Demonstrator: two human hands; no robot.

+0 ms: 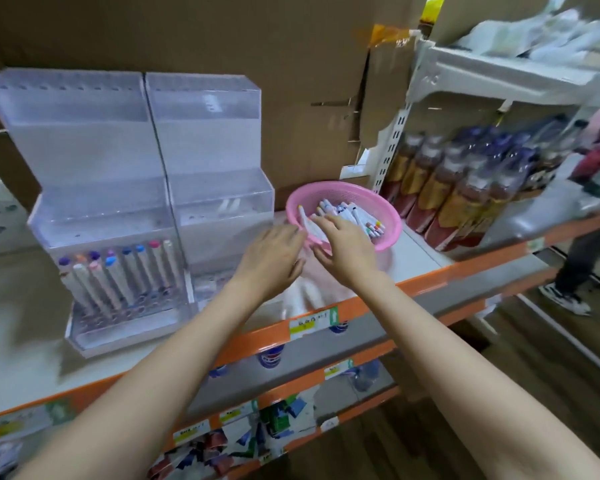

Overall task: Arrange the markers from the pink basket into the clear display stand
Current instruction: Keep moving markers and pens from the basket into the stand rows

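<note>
A pink basket (340,192) sits on the shelf, holding several white markers (355,214) with coloured caps. My right hand (347,249) reaches over the basket's near rim, fingers spread above the markers, holding nothing that I can see. My left hand (274,258) hovers just left of the rim, fingers loosely curled and empty. To the left stands the clear tiered display stand (111,209). Its lowest tier holds several upright markers (118,275) with purple, blue, orange and pink caps.
A second clear stand (219,174) adjoins the first on its right. Bottles in plastic wrap (465,188) fill the shelf to the right. The shelf has an orange front edge (430,282). Cardboard backs the shelf. A person's leg and shoe (568,289) show at far right.
</note>
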